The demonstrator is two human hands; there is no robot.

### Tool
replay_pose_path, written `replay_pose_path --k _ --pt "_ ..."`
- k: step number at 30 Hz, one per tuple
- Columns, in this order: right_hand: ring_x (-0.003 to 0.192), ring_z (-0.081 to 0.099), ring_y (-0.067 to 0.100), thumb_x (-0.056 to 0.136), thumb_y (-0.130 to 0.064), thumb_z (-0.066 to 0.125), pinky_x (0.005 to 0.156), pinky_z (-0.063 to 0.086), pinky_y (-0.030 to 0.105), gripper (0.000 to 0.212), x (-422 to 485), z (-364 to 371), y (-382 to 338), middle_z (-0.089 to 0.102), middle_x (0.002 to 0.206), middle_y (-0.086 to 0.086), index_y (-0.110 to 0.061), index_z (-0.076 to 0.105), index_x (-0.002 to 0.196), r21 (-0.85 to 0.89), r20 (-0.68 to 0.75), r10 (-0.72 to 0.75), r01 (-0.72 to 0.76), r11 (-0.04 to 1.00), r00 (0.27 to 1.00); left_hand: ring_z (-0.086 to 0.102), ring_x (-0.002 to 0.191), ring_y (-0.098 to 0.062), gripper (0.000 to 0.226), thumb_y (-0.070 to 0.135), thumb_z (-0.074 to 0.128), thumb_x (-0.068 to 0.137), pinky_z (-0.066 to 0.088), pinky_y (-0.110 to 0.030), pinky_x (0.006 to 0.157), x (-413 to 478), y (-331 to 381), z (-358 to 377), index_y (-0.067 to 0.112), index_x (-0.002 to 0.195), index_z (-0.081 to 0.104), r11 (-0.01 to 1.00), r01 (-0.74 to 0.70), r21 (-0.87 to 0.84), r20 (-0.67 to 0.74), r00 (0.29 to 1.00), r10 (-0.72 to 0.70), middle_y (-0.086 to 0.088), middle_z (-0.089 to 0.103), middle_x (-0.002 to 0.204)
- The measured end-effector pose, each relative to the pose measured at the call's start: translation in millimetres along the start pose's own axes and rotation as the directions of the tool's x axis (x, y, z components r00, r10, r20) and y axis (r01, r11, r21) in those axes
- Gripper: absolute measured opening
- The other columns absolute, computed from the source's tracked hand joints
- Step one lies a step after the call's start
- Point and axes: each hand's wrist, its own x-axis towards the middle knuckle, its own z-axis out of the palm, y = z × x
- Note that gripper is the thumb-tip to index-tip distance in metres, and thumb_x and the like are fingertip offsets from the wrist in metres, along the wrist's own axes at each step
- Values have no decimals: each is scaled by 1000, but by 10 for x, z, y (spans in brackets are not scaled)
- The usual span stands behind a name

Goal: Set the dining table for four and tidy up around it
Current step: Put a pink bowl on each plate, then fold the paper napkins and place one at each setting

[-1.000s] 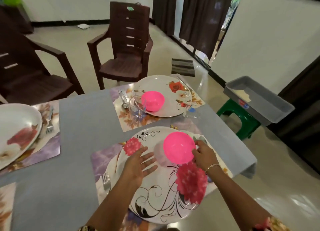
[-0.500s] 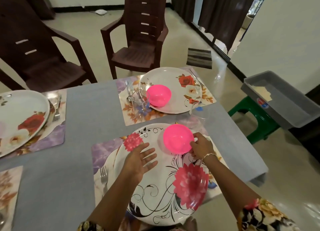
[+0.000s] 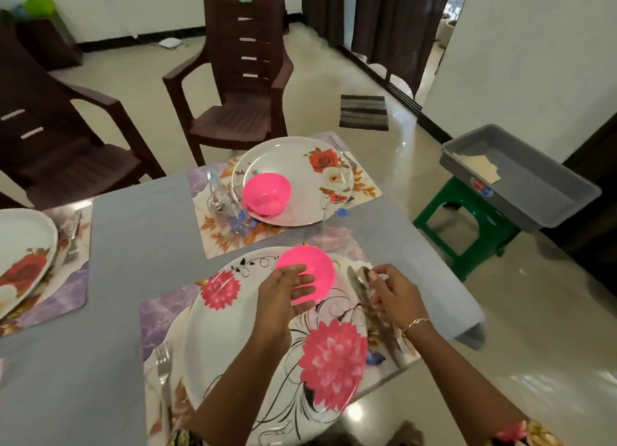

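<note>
A large white plate with pink flowers (image 3: pixel 227 328) lies on a purple placemat (image 3: pixel 157 315) at the table's near edge. A pink bowl (image 3: pixel 314 268) stands on the plate's far side. My left hand (image 3: pixel 283 295) rests open against the bowl's near side, fingers spread. My right hand (image 3: pixel 394 295) is to the right of the bowl, fingertips pinched on a spoon (image 3: pixel 356 277) lying beside the plate. A fork (image 3: pixel 163 365) lies left of the plate. Beyond, a rose-patterned plate (image 3: pixel 300 158) carries a second pink bowl (image 3: pixel 267 195).
A third plate (image 3: pixel 20 245) and fork (image 3: pixel 73 241) sit at the left on the grey tablecloth (image 3: pixel 133 245). Two brown chairs (image 3: pixel 240 78) (image 3: pixel 50 138) stand behind the table. A grey bin (image 3: pixel 527 185) rests on a green stool (image 3: pixel 467 231) at the right.
My right hand let go of the pink bowl and shifted right onto the spoon. My left hand moved from the plate up to the bowl. The camera tilted up slightly.
</note>
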Motion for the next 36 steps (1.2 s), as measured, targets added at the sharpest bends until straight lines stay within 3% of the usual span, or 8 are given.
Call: replay_pose_path --k 7,13,19,26,36 --pt "53 53 14 94 -25 50 54 46 26 10 117 -954 538 60 61 4 -18 57 98 24 38 -47 46 999 998 59 69 -18 17 12 44 95 47 -25 58 -116 -339 1122 10 90 60 999 50 -7 65 997 -49 -8 63 81" --pt "54 53 15 93 -19 52 54 45 27 8 111 -2025 1185 62 66 8 -17 58 96 -12 -5 -21 21 1000 1000 58 70 -17 12 14 48 96 50 -22 50 -290 -647 2336 8 94 58 979 192 75 136 970 -201 -8 62 84" --pt "54 53 19 92 -18 52 51 45 26 10 215 -2829 1662 63 67 12 -13 59 98 -13 -85 25 -27 1000 996 58 69 -15 16 14 44 96 50 -22 52 -379 -907 3136 14 88 58 977 161 141 226 955 -190 -5 62 81" --pt "50 52 13 92 -20 54 53 45 25 8 656 -3560 2093 62 63 5 -15 59 95 -46 -121 57 -62 997 991 59 71 -19 18 11 42 96 50 -29 60 66 -973 3956 10 92 60 977 135 162 174 971 -163 -8 63 81" --pt "43 49 2 91 -22 56 49 41 18 4 2003 -4520 2466 58 58 -1 -23 57 87 -75 -71 114 -119 990 991 61 75 -24 18 14 45 96 50 -31 62 1032 -977 5339 5 97 61 961 224 164 125 961 -245 -13 66 87"
